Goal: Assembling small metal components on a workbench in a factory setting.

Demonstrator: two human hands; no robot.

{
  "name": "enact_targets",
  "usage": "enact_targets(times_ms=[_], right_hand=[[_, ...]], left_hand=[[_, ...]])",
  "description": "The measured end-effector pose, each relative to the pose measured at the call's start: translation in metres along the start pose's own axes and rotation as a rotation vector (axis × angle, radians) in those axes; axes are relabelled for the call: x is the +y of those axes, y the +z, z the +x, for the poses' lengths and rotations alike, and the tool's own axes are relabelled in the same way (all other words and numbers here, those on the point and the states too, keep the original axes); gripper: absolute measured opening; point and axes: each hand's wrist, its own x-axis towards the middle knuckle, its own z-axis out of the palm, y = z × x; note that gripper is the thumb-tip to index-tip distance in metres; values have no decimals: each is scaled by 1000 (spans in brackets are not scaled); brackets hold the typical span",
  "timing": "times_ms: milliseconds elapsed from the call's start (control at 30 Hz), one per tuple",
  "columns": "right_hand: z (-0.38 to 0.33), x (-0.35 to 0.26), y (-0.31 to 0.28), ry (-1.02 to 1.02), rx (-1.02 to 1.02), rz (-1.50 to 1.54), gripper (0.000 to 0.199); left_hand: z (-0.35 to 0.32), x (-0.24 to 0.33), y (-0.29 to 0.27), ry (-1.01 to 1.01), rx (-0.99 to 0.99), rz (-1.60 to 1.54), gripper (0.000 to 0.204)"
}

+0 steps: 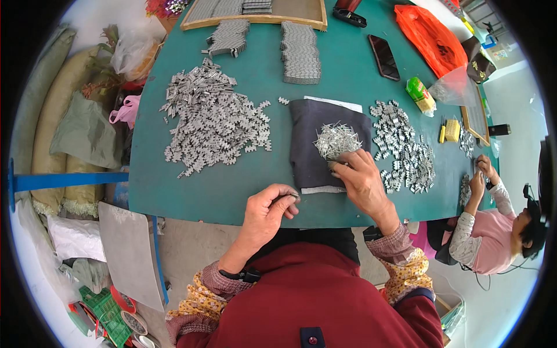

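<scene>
Sitting far left, off the table: stacked sacks (55, 110) and a blue bar (69, 181); a grey board (130, 252) leaning lower down.

Spreading across the left of the green table (191, 197): big heap of small notched metal pieces (214, 122), loose and unsorted. Lying further back: two neat rows of stacked pieces (300, 52), plus a wooden-framed tray (255, 14) at the far edge.

Hovering at the near table edge: left hand (267, 211), fingers curled, pinching one small metal piece (288, 197) between thumb and fingertips. Clenched on it, not touching the table as far as visible.

Lying centre: dark grey cloth (313, 145) with a white layer showing under it at both ends. Resting on the cloth, toward its right side: pile of thin metal pins (336, 139).

Pressing down on the cloth just below the pin pile: right hand (362, 180), fingertips touching the pins at the pile's near edge. Cannot tell whether gripping any pins or just resting on them.

Lying right of the cloth: second heap of notched pieces (403, 148). Further back: black phone (384, 57), orange plastic bag (429, 37), small green packet (420, 94).

Working at the far right edge: another person in a pink top (493, 243), both hands near a small pile there.
</scene>
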Motion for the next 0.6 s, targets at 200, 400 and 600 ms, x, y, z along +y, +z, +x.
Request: enact_targets(times_ms=[200, 400, 600], right_hand=[[6, -4, 10, -77, 25, -13, 18], [-4, -57, 23, 393, 43, 732, 4], [-10, -69, 37, 334, 55, 695, 4]], left_hand=[[0, 0, 4, -2, -3, 30, 9], [2, 2, 8, 32, -10, 128, 8], [1, -4, 9, 104, 2, 204, 10]])
